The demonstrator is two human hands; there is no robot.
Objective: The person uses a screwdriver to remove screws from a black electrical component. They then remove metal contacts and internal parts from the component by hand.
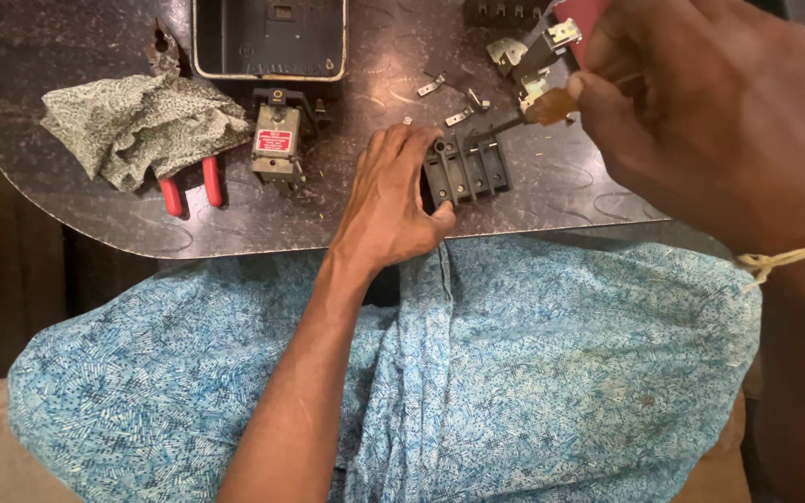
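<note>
My left hand [391, 196] grips the left side of a dark grey ribbed switch block [468, 169] and holds it flat on the dark table [67, 200]. My right hand [710, 112], close to the camera, is closed around the amber handle of a screwdriver [544, 108]. Its thin shaft slants down to the left, and the tip touches the block's upper edge. Small loose metal clips [459, 116] lie just above the block.
A patterned green cloth [137, 123] covers pliers with red handles [190, 186] at the left. A grey switch unit with a red label [275, 142] sits below an open metal box [268, 42]. More metal parts [525, 54] lie at the upper right. My lap, in blue cloth, lies below the table edge.
</note>
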